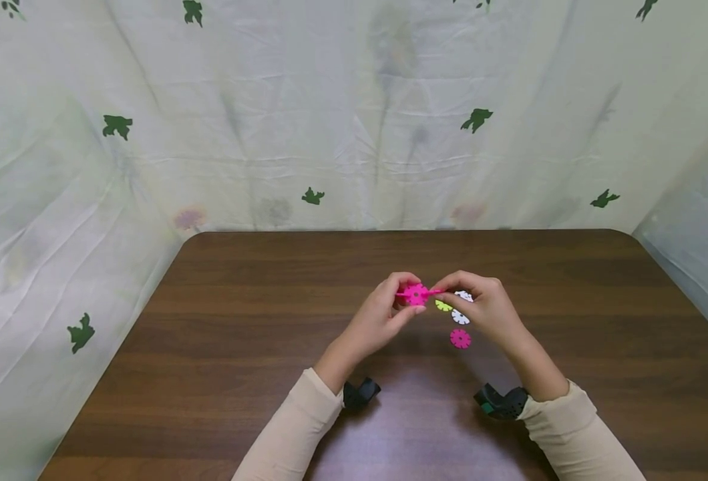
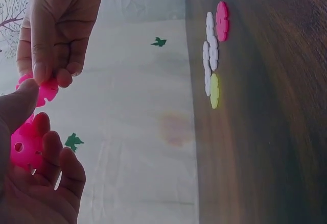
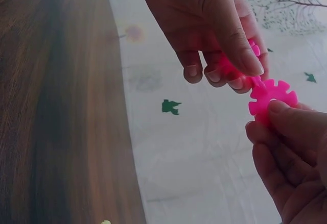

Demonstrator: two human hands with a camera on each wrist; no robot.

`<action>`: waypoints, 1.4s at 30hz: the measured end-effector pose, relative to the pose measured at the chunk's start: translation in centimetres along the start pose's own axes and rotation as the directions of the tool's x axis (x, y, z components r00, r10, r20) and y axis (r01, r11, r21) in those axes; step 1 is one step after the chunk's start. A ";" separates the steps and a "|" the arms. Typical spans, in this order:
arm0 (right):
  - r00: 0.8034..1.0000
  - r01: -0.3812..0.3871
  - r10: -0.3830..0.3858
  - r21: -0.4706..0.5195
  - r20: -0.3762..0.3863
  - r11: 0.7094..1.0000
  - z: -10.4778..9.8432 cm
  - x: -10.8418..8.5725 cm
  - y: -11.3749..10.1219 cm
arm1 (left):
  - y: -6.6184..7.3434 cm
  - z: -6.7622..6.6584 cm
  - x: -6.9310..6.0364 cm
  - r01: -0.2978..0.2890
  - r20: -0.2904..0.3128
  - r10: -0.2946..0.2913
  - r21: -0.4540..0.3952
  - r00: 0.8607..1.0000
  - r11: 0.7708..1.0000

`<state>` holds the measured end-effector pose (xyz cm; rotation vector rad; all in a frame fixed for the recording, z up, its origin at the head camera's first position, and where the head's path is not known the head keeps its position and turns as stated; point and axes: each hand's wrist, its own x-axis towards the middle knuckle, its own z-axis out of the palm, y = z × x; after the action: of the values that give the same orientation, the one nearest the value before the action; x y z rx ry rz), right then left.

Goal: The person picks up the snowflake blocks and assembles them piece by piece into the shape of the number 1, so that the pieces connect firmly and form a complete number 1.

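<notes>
Above the table, my left hand (image 1: 375, 312) grips a pink notched plastic disc (image 1: 416, 294), which faces the head camera. My right hand (image 1: 489, 308) pinches another pink notched disc (image 3: 273, 92) between thumb and fingers. Its rim meets the left hand's piece at the notches; how deep they fit cannot be seen. A thin pink edge also shows left of the facing disc in the head view, partly behind the left fingers. On the table below the right hand lie a yellow-green disc (image 1: 443, 306), two white discs (image 2: 210, 40) and a loose pink disc (image 1: 460, 339).
The brown wooden table (image 1: 258, 347) extends around both hands. A pale curtain (image 1: 330, 133) with green leaf shapes hangs behind it and at the sides. Dark cameras (image 1: 361, 394) are strapped at both wrists, just above the tabletop.
</notes>
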<state>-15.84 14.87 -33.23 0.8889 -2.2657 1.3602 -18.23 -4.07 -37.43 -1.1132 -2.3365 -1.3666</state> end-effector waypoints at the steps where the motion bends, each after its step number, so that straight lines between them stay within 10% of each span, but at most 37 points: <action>1: 1.000 -0.006 0.006 0.001 0.005 1.000 0.0 0.0 0.0 | -0.1 0.0 0.0 0.010 0.001 -0.010 -0.008 1.000 1.000; 19: 0.979 -0.199 0.196 0.035 0.062 0.979 0.0 0.0 -0.1 | -0.6 -0.1 -0.1 -0.022 -0.086 0.024 0.026 0.996 0.999; 33: 0.960 -0.265 0.243 0.176 0.139 0.948 0.6 -0.1 0.1 | 0.1 0.1 -0.1 -0.109 -0.091 0.119 0.110 0.989 0.988; 42: 0.972 -0.227 0.221 0.072 0.080 0.971 0.1 -0.2 -0.6 | 0.0 0.0 -0.1 -0.115 -0.128 0.131 0.124 0.983 0.986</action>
<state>-15.29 14.63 -33.05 0.7344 -2.4424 1.5492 -18.16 -4.09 -37.42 -1.0763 -2.1821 -1.2068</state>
